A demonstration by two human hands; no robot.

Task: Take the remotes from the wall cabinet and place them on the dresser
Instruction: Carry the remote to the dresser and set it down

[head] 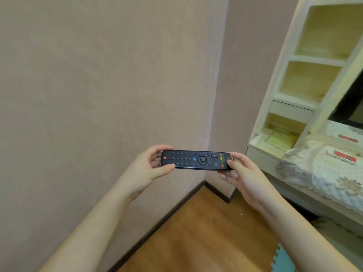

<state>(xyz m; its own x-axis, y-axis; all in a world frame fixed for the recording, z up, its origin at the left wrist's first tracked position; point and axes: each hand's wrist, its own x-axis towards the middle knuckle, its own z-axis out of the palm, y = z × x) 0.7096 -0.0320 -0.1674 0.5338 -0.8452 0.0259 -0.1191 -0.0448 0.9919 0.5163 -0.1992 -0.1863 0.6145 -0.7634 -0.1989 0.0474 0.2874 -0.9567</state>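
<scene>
A black remote point(196, 160) with coloured buttons lies level in the air in front of a pink wall corner, buttons facing me. My left hand point(149, 169) pinches its left end, the end with the red power button. My right hand point(243, 177) grips its right end, thumb on top. At the right, two white remotes with red labels point(342, 157) point(348, 138) rest on the lace-covered dresser top point(318, 169). The cream wall cabinet point(306, 89) with open cubbies rises behind the dresser.
A dark screen point(351, 107) stands at the right edge above the dresser. The lowest cubby holds papers point(279, 139). Below is wooden floor point(206, 232), with a blue foam mat point(282, 260) at the bottom right.
</scene>
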